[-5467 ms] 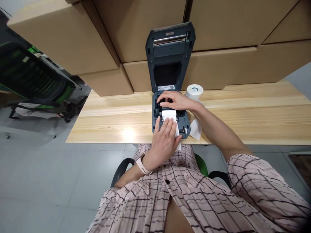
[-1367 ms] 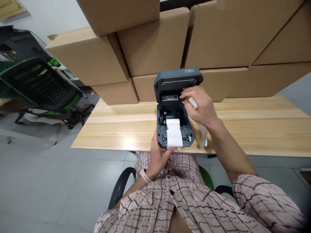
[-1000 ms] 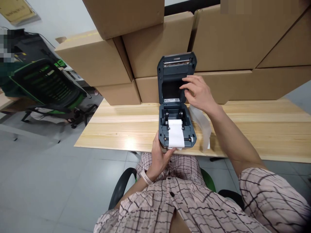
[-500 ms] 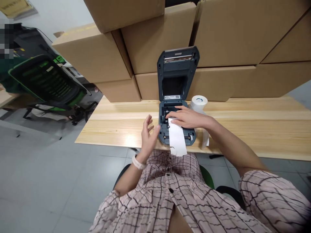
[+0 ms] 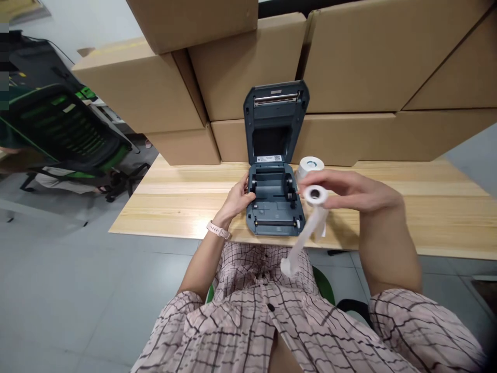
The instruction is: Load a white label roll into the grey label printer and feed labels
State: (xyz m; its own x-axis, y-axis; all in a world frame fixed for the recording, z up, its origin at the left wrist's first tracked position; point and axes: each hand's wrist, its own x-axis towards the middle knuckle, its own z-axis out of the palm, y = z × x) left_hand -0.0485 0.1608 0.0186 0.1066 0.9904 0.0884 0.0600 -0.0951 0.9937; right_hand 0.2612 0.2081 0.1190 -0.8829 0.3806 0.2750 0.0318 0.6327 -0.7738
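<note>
One small roll [image 5: 315,202] is out of the printer [image 5: 274,211], so its removal looks done; the bay [image 5: 271,181] appears bare. Your right hand [image 5: 351,191] pinches that roll at three o'clock, paper tail [image 5: 305,235] dangling. Your left hand [image 5: 235,202] touches the nine o'clock edge; I cannot tell whether it grips. At twelve, the lid [image 5: 275,118] is not yet lowered.

The printer [image 5: 275,210] is dark blue-grey, its label [image 5: 268,159] white. The small roll [image 5: 310,200] is white round a dark centre, the big roll [image 5: 303,165] white round teal. The table [image 5: 427,207] is pale yellow with streaked grain, the boxes [image 5: 349,67] brown, the shirt [image 5: 236,336] pink, dark-checked.
</note>
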